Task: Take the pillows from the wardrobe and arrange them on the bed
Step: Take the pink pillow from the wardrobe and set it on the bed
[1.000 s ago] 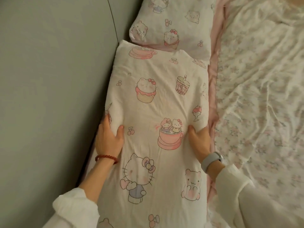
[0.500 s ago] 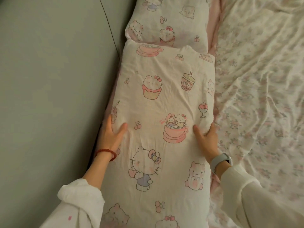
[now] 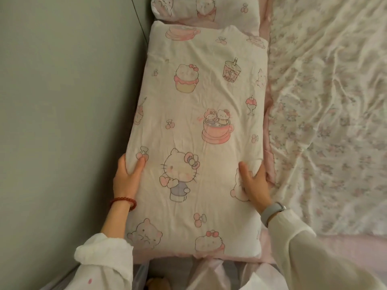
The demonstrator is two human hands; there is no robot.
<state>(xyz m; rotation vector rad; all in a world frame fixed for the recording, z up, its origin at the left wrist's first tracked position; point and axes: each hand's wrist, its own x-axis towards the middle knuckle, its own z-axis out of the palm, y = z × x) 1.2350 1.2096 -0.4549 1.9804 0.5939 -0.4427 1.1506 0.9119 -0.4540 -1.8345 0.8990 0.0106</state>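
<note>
A long white pillow (image 3: 201, 114) printed with pink cartoon cats lies flat along the bed's left side, beside the grey headboard. My left hand (image 3: 125, 176), with a red bead bracelet on its wrist, grips the pillow's left edge, thumb on top. On the right edge my right hand (image 3: 254, 185), with a grey watch on its wrist, holds the pillow with fingers spread over the fabric. A second pillow (image 3: 209, 9) with the same print lies just beyond the first, touching its far end.
A grey padded headboard (image 3: 62, 122) runs along the left. A crumpled floral duvet (image 3: 330, 114) covers the bed to the right, over a pink sheet (image 3: 270, 164). Something pale, perhaps plastic (image 3: 209, 275), shows at the bottom edge.
Both hands have slid back toward me along the pillow's edges. The view has shifted so the pillow's near end now shows, and most of the far pillow has left the frame.
</note>
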